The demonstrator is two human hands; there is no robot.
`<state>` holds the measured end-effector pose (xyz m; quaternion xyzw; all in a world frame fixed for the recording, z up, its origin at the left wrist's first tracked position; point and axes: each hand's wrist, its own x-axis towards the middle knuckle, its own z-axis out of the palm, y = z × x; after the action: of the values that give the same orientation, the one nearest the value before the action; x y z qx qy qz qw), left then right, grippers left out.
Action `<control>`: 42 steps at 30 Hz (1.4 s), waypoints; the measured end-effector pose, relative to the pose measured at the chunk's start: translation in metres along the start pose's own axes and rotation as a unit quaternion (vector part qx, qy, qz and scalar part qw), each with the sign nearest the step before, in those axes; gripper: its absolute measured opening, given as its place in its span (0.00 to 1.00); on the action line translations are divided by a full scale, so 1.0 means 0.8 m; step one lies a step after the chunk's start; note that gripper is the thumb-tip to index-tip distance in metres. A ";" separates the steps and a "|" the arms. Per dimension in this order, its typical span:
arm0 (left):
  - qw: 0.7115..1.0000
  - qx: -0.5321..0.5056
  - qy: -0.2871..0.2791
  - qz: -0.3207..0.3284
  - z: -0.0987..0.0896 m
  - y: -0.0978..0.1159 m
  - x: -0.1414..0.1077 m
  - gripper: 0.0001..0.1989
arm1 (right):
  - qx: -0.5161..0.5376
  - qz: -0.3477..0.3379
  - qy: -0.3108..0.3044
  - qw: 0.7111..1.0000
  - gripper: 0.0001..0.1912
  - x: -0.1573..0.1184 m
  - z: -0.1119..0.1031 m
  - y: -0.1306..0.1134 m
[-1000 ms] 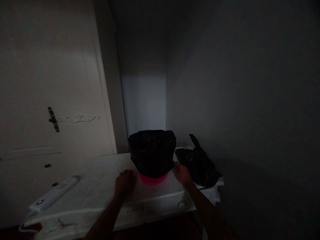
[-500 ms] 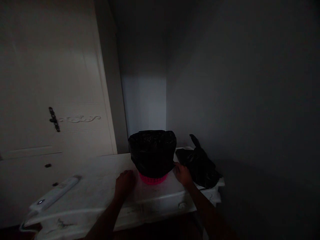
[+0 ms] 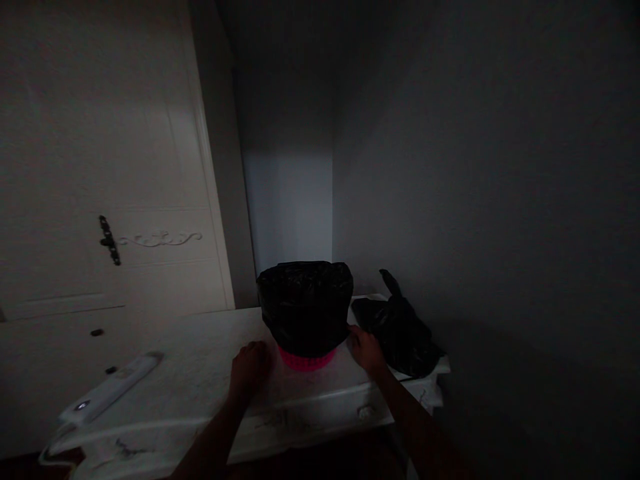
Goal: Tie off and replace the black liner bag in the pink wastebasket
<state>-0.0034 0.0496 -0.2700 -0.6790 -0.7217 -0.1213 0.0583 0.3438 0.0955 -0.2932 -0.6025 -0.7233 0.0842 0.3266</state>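
A pink basket stands upright on the white dresser top, its lower part showing beneath a black bin bag. The bag lines it and is folded down over the outside; the inside is too dark to make out. To the left, my left hand rests on the dresser top with fingers curled in, apart from the basket and seemingly holding nothing. On the other side, my right hand has its fingertips closed at the bag's lower right edge. Just right of that hand lies a knotted black plastic bag.
The dresser has a drawer knob at its front. A white power strip with a cord lies at its left end. Behind stand a white cabinet door with a dark handle and a grey wall. The room is dim.
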 end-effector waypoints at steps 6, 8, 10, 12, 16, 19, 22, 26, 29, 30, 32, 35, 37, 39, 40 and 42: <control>1.000 -0.004 0.006 0.002 0.002 0.000 0.000 0.17 | 0.006 0.000 -0.002 1.000 0.22 0.001 0.002 0.001; 1.000 0.003 0.023 -0.011 0.004 0.001 -0.001 0.17 | 0.007 -0.005 0.001 1.000 0.22 0.001 0.003 0.003; 0.999 0.008 0.043 -0.024 0.008 0.002 -0.003 0.18 | 0.005 -0.010 0.006 1.000 0.22 0.002 0.005 0.005; 0.998 0.009 0.057 -0.029 0.012 0.002 -0.005 0.19 | 0.006 -0.012 0.010 1.000 0.23 0.002 0.008 0.007; 0.997 0.015 0.068 -0.031 0.021 -0.001 -0.005 0.21 | 0.011 -0.014 0.007 1.000 0.23 0.003 0.009 0.008; 0.997 0.013 0.064 -0.030 0.021 -0.001 -0.004 0.25 | 0.011 -0.011 0.006 1.000 0.22 0.003 0.009 0.008; 0.999 -0.006 0.039 -0.031 0.012 0.001 -0.003 0.26 | 0.011 -0.009 0.004 1.000 0.22 0.003 0.008 0.007; 0.999 -0.019 0.022 -0.032 0.002 0.005 -0.003 0.25 | 0.013 -0.010 0.006 1.000 0.22 0.003 0.008 0.008; 0.999 -0.014 0.015 -0.030 0.002 0.004 -0.003 0.27 | 0.015 -0.012 0.010 1.000 0.22 0.003 0.008 0.007; 0.999 -0.012 0.012 -0.028 0.002 0.004 -0.003 0.27 | 0.014 -0.012 0.010 1.000 0.22 0.003 0.007 0.007; 1.000 -0.007 0.006 -0.027 0.003 0.002 -0.002 0.27 | 0.011 -0.013 0.006 1.000 0.22 0.003 0.006 0.005; 1.000 -0.006 -0.005 -0.020 0.001 0.001 -0.001 0.22 | 0.010 -0.008 0.002 1.000 0.22 0.003 0.005 0.004; 1.000 -0.008 -0.013 -0.019 -0.002 0.002 -0.001 0.19 | 0.011 -0.007 0.002 1.000 0.22 0.003 0.005 0.005; 1.000 -0.013 -0.009 -0.023 -0.005 0.003 -0.002 0.19 | 0.009 -0.007 0.000 1.000 0.22 0.004 0.006 0.006; 1.000 -0.014 -0.005 -0.021 -0.006 0.004 -0.002 0.20 | 0.008 -0.007 -0.002 1.000 0.22 0.004 0.006 0.007; 1.000 -0.010 0.003 -0.013 -0.008 0.005 -0.004 0.20 | 0.005 -0.005 -0.003 1.000 0.22 0.004 0.007 0.008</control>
<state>0.0000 0.0454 -0.2644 -0.6698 -0.7289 -0.1316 0.0522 0.3455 0.1014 -0.3000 -0.5973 -0.7267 0.0883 0.3278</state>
